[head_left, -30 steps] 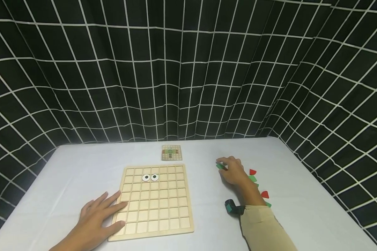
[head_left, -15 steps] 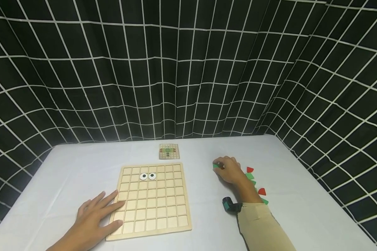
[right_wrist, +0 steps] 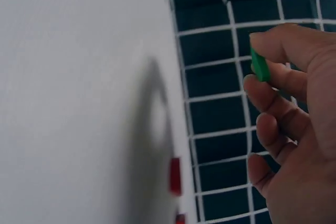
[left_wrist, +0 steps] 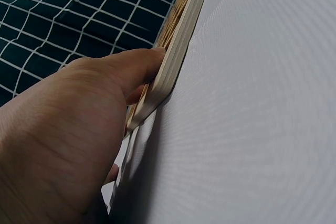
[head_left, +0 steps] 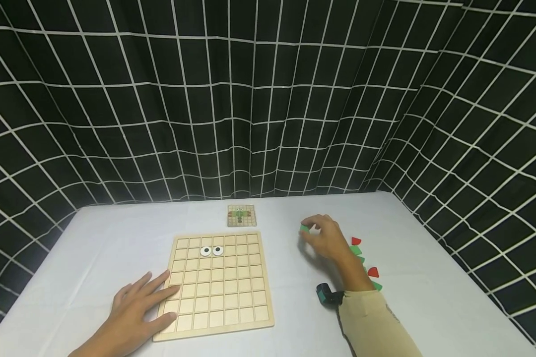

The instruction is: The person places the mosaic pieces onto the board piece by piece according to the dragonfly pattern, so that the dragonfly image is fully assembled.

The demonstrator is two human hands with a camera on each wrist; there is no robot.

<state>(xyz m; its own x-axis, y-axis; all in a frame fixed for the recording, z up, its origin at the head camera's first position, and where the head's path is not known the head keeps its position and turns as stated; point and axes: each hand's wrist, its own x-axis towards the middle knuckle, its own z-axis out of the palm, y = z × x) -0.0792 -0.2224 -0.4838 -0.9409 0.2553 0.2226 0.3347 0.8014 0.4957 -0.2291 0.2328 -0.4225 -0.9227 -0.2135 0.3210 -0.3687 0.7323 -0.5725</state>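
My right hand pinches a small green piece between thumb and fingertips, raised above the table to the right of the board. In the right wrist view the piece stands on edge in that pinch; its full outline is hidden. My left hand lies with spread, straight fingers on the left edge of the wooden grid board; the left wrist view shows the thumb over the board's rim. Two round eye pieces, a left eye and a right eye, sit side by side in the board's second row.
A small pattern card lies behind the board. By the right forearm are a red piece, another red piece and several green pieces. A black wrist camera juts from the right sleeve. A gridded black curtain surrounds the white table.
The right hand has taken hold of the green piece more firmly and lifted it off the table, moving slightly left. The left hand stays on the board. The head view has shifted slightly.
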